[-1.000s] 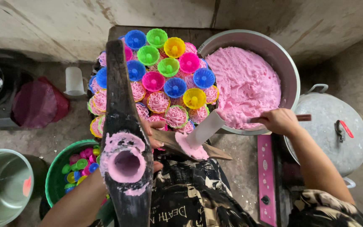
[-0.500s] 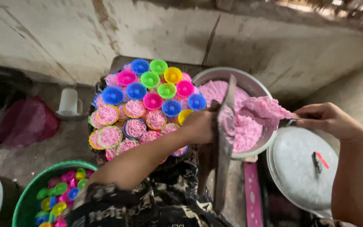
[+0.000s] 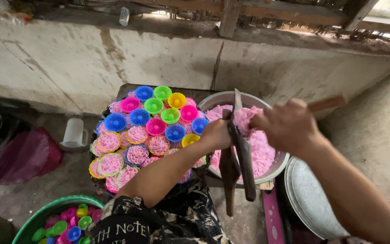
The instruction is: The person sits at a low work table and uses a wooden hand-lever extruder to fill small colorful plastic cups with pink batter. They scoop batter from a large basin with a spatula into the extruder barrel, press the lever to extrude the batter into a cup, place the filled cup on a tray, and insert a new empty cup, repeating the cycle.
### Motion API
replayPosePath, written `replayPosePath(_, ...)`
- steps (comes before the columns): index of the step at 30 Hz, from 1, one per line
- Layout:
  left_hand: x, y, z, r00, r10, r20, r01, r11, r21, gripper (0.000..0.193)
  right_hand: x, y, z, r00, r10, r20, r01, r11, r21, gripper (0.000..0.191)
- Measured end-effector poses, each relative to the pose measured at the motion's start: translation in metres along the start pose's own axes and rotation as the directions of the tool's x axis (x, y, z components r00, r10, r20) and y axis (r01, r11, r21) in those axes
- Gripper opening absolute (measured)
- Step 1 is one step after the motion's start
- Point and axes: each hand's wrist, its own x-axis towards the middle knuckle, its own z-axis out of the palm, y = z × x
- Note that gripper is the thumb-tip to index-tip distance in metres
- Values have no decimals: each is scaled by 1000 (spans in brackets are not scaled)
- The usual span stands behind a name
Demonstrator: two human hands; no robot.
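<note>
Roughly half the coloured moulds [image 3: 146, 135] hold pink noodle nests, the rest empty, while the left hand [image 3: 216, 134] grips the wooden press [image 3: 238, 149] and the right hand [image 3: 290, 126] clasps a wooden-handled scoop [image 3: 326, 103] packing pink dough [image 3: 245, 117] in.

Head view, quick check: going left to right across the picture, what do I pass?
Dark pink bag → white jug → tray of coloured cups → left hand → dark wooden press → right hand → round metal lid.
</note>
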Motion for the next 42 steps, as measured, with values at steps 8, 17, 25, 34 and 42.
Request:
replayPosePath(8,13,-30,-5,998,-46,-51,43,998,-51,40,-45,33,-39,924,345,-164,-278,901,333,9)
replayPosePath(17,6,-11,-2,988,57,-142,-68,995,-69,42,-58,42,-17,892,449,-48,-403,840,362,25)
replayPosePath(25,6,2,4,1000,-7,11,8,999,-54,46,-8,-9,-9,988,150,-29,-135,947,291,8)
replayPosePath(34,28,-33,-11,996,-93,11,94,993,-73,49,-80,46,-13,784,615,83,-591,699,403,25)
replayPosePath(42,35,-46,2,997,-71,5,71,993,-91,45,-89,26,32,793,551,260,-594,604,531,33)
